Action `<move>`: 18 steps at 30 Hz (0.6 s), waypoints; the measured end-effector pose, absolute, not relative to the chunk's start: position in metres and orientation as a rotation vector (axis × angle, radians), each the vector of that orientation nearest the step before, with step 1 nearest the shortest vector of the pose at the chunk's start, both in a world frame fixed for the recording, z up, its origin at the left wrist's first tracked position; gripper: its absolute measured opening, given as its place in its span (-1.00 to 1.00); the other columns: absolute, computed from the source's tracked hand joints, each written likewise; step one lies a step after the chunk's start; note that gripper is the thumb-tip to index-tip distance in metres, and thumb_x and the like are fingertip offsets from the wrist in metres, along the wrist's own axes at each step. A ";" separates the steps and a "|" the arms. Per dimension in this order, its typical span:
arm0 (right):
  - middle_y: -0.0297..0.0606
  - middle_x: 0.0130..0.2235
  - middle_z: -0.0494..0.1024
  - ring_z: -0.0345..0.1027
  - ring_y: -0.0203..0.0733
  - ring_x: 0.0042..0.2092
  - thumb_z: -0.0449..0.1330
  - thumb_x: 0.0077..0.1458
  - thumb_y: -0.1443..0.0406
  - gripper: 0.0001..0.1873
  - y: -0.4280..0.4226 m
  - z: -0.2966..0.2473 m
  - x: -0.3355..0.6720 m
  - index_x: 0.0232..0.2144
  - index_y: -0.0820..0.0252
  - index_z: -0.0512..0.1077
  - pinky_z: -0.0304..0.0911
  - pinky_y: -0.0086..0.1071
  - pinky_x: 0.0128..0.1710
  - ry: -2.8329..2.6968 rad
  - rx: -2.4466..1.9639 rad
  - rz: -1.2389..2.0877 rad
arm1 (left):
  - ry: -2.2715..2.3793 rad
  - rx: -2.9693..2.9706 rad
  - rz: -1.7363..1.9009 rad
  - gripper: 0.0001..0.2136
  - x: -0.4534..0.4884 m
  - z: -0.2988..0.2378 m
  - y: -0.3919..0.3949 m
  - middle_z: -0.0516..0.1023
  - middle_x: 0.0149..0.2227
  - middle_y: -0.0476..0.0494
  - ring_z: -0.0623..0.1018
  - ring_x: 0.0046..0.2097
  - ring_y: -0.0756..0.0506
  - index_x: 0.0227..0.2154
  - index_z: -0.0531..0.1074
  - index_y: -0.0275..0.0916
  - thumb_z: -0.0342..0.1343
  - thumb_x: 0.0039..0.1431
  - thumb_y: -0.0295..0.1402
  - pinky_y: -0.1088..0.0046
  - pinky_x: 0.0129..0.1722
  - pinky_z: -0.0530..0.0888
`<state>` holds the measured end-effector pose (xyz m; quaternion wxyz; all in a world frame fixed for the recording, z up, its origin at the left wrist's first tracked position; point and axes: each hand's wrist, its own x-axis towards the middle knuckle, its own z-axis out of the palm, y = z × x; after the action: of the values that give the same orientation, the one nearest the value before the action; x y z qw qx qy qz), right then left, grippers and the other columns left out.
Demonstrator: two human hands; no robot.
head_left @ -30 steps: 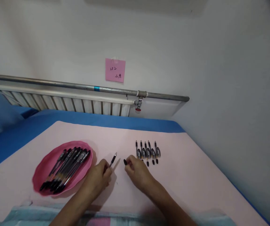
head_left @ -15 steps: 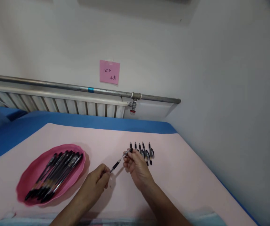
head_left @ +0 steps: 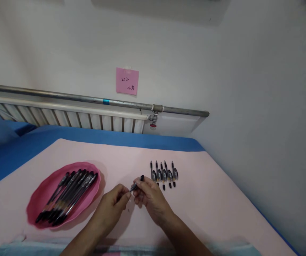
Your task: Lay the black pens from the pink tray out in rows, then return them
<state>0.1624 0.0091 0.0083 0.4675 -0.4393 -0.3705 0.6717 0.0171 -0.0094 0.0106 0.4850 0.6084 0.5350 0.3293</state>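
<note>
My left hand [head_left: 114, 202] pinches the barrel of a black gel pen, most of it hidden in the fingers. My right hand [head_left: 151, 197] grips the black-ended pen cap [head_left: 137, 184] between thumb and fingers. The cap now sits over the pen's front end, in line with the barrel; how far it is pushed on I cannot tell. Beyond my right hand, several uncapped pens [head_left: 161, 165] stand in a row, tips pointing away from me, each with a loose cap [head_left: 165, 175] lying on or beside it.
A pink scalloped tray [head_left: 32, 202] at the left holds a heap of capped black pens [head_left: 71, 193]. All this lies on a pink sheet [head_left: 208, 209] over a blue surface [head_left: 131, 138]. A radiator [head_left: 89, 121] with a pipe and the wall stand behind.
My hands have come together and slightly toward me. The pen tip, bare and just short of the cap before, is now inside the cap. The view has shifted a little left.
</note>
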 end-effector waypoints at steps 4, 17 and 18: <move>-0.37 -0.59 0.41 0.21 -0.41 -0.64 0.23 -0.08 0.10 -0.69 0.008 0.011 0.161 -0.48 0.24 0.32 -0.05 -0.54 -0.67 -0.925 -1.074 1.649 | 1.327 1.516 0.833 -0.77 0.017 0.012 -0.010 0.25 -0.60 0.10 0.25 -0.51 0.02 -0.51 0.28 -0.21 -0.08 0.12 -0.18 0.52 -0.51 0.17; -0.39 -0.61 0.37 0.24 -0.37 -0.56 0.22 -0.05 0.16 -0.75 0.001 0.022 0.153 -0.52 0.24 0.32 0.16 -0.49 -0.58 -0.896 -0.979 1.629 | 1.325 1.526 0.877 -0.78 0.024 0.024 -0.016 0.28 -0.59 0.08 0.26 -0.52 0.02 -0.54 0.25 -0.19 -0.08 0.13 -0.21 0.53 -0.52 0.17; -0.39 -0.61 0.37 0.25 -0.36 -0.56 0.21 -0.04 0.16 -0.75 0.001 0.022 0.152 -0.51 0.24 0.32 0.17 -0.49 -0.58 -0.903 -0.978 1.625 | 1.326 1.538 0.868 -0.78 0.023 0.026 -0.016 0.30 -0.58 0.07 0.27 -0.52 0.02 -0.53 0.26 -0.20 -0.09 0.14 -0.21 0.53 -0.51 0.18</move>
<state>0.1517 0.0006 0.0217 0.4972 -0.4040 -0.3730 0.6712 0.0234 -0.0160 0.0264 0.4497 0.6221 0.5361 0.3512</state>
